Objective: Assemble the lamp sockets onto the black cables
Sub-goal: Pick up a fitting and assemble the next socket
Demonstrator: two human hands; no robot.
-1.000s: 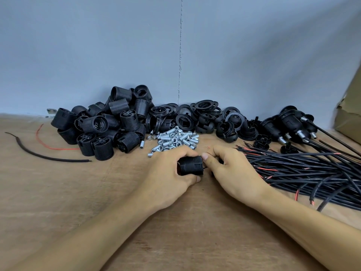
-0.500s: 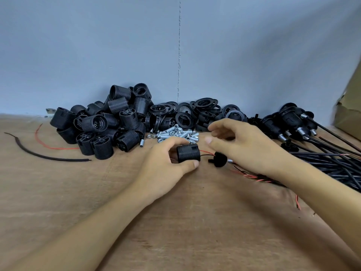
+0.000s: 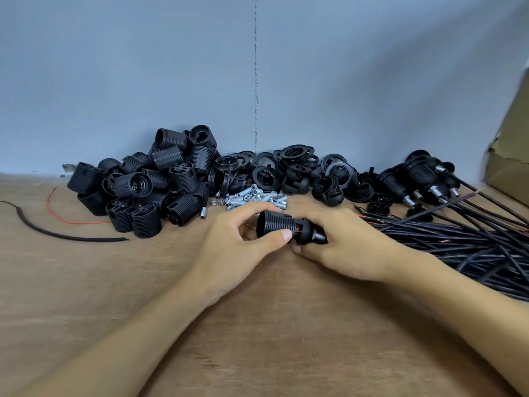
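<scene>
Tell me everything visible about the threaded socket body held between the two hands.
The socket body is a black cylinder, plastic by its look, with fine ribbed threads round its barrel. It is held on its side, low over the wooden table. The left hand grips it, thumb on the near side. Its right end meets a rounded black cap held by the right hand; thin red wire shows between them.

Tabletop [image 3: 257,325]: brown wood.
Sockets [image 3: 148,193]: black heap, beyond and left of the left hand [image 3: 229,250].
Tubes [image 3: 252,196]: small metal pile, just beyond both hands.
Rings [image 3: 294,170]: black heap, beyond the right hand [image 3: 355,247].
Cables [image 3: 458,239]: black bundle, right of the right hand.
Wired sockets [image 3: 415,179]: beyond the bundle.
Scraps: black offcut [image 3: 57,234] and red wire [image 3: 65,219], far left of the left hand.
Box [image 3: 509,167]: cardboard, far right.
</scene>
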